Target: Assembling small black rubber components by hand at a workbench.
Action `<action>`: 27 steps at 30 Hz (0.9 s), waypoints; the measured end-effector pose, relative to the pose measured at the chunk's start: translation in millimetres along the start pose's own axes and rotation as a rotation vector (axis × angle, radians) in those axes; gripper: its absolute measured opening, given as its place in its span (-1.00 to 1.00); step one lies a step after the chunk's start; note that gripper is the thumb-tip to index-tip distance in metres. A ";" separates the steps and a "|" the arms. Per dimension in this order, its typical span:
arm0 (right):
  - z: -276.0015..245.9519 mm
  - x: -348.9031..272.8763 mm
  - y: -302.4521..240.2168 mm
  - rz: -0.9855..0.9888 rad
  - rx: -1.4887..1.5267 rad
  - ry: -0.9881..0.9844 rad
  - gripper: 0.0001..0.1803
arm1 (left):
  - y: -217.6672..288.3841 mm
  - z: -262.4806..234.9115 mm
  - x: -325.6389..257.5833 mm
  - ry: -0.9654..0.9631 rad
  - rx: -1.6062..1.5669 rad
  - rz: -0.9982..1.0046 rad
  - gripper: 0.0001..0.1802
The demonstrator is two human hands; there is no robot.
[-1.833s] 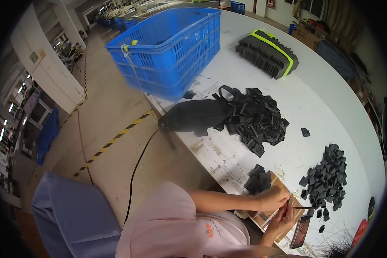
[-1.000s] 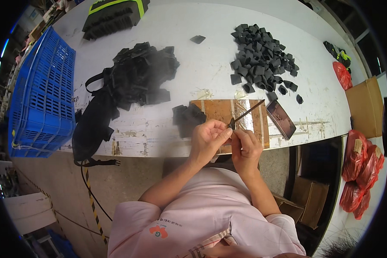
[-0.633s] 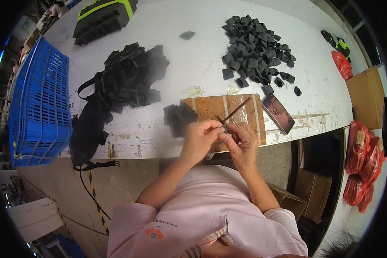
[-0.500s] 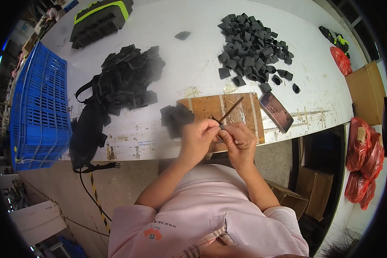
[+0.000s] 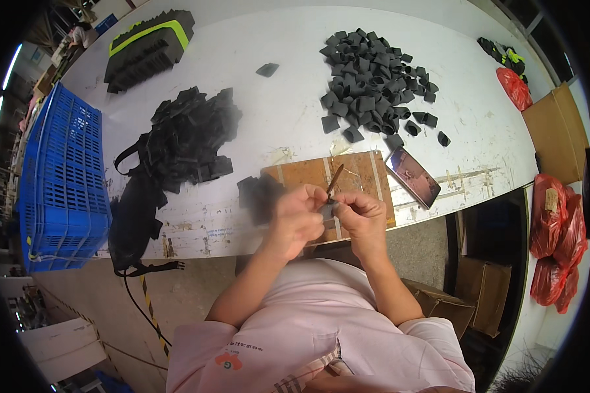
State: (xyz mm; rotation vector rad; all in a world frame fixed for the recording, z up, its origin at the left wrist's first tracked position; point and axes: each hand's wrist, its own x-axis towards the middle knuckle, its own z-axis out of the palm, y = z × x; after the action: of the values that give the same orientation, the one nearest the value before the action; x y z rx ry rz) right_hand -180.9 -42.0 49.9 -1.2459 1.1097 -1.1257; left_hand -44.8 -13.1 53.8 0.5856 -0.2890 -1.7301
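Phone (image 5: pixel 413 177) – flat dark rectangle, screen lit reddish, on surface (image 5: pixel 288 124) just right of wooden board. Red plastic bags (image 5: pixel 557 245) on floor far right. Brown cardboard boxes – one (image 5: pixel 557 134) beside surface's right end, others (image 5: pixel 465 295) under near edge.

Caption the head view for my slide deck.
Both hands work a small dark piece with a thin stick over a wooden board.
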 end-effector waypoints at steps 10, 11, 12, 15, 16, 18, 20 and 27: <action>-14.0 17.0 -36.8 0.586 0.554 -0.442 -0.80 | -5.9 27.1 -0.8 0.328 0.611 0.452 -0.79; -15.8 22.6 -41.9 0.465 0.471 -0.467 -0.76 | 7.2 28.1 0.7 0.171 0.359 0.327 -0.76; -15.4 27.8 -49.2 0.348 0.388 -0.491 -0.72 | 21.9 30.1 2.0 0.170 0.363 0.328 -0.76; -10.3 52.9 -76.7 0.303 0.368 -0.542 -0.70 | 55.0 46.5 9.6 -0.228 -0.160 -0.089 -0.72; -9.2 60.6 -81.8 0.293 0.415 -0.617 -0.70 | 53.1 43.9 10.8 -0.231 -0.156 -0.086 -0.72; -9.7 72.0 -50.0 0.301 0.427 -0.648 -0.70 | 45.7 33.8 20.8 -0.022 -0.047 -0.023 -0.70; -10.5 63.7 -28.7 0.355 0.386 -0.636 -0.70 | 42.2 34.0 15.2 0.043 0.044 -0.039 -0.73; -12.5 56.9 -32.9 0.123 0.229 -0.528 -0.72 | 34.7 34.9 15.8 0.073 0.209 0.081 -0.71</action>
State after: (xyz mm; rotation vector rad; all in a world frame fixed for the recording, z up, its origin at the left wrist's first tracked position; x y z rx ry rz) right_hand -187.0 -100.3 82.3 -1.1816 0.6300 -0.7433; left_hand -36.5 -40.8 96.6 0.7770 -0.4391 -1.6076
